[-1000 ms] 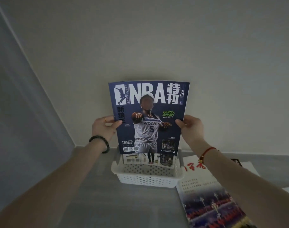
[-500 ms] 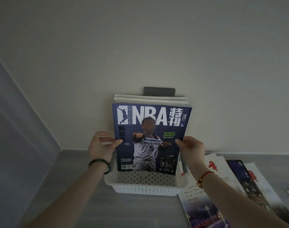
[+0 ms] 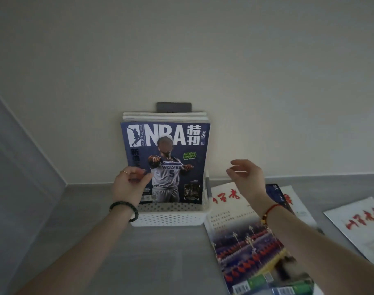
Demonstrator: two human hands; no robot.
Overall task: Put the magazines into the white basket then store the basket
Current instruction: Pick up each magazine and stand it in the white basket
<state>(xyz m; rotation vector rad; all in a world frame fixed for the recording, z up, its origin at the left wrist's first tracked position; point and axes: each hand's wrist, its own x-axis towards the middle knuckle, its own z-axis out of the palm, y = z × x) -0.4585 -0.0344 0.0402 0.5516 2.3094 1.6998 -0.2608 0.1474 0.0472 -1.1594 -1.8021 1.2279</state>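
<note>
Grey tabletop (image 3: 160, 262) meets a plain pale wall (image 3: 181, 50) at the rear; dim light. Magazines w/ red lettering (image 3: 241, 226) lie flat on the surface to the right, overlapping, a further one (image 3: 356, 226) near the right edge. NBA magazine (image 3: 177, 158) stands upright in the white basket (image 3: 169, 218), front of a stack of other issues (image 3: 164, 116) leaning vs. the wall. Left hand (image 3: 128, 186): thumb and fingers pinch the NBA cover's left edge. Right hand (image 3: 245, 179): fingers spread, holding nothing, just right of the basket, apart from the cover. Dark wall plate (image 3: 174, 106) behind the stack.
</note>
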